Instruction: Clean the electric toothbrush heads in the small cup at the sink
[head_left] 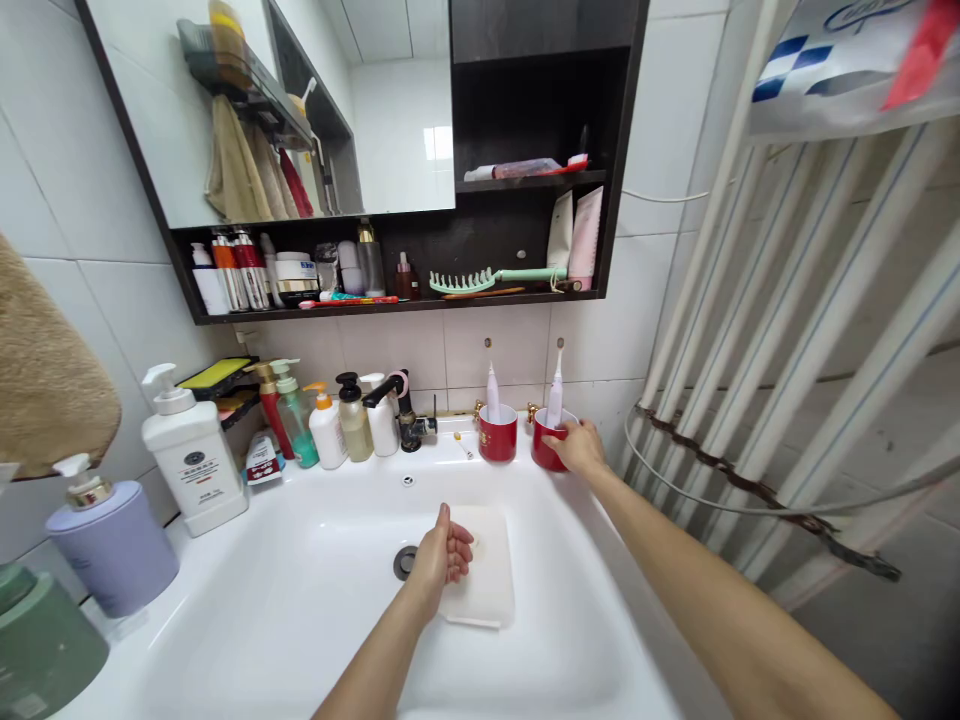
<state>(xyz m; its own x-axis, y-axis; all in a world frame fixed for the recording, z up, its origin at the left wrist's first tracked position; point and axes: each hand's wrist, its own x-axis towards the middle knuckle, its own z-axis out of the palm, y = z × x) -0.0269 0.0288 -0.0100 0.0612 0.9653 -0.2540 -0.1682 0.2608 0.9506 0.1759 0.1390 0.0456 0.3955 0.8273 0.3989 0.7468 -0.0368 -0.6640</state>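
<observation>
On the sink's back ledge at the right, my right hand (pixel 576 446) grips a red cup (pixel 546 452) by its side. A pale pink electric toothbrush (pixel 556 392) stands upright in that cup. Just left of it is a second red cup (pixel 498 436), holding another pale electric toothbrush (pixel 493 392). Over the white basin (pixel 322 580), my left hand (pixel 448 550) hovers with its fingers loosely curled and apart, holding nothing. Below it a cream-coloured flat rectangular piece (pixel 487 570) lies in the basin beside the drain (pixel 406 563).
A black faucet (pixel 409 412) rises behind the basin, with several pump bottles (pixel 352 420) to its left. A large white pump bottle (pixel 193 455) and a purple one (pixel 112 540) line the left rim. Above hangs a dark mirror cabinet (pixel 397 318); white pipes (pixel 787 330) run along the right.
</observation>
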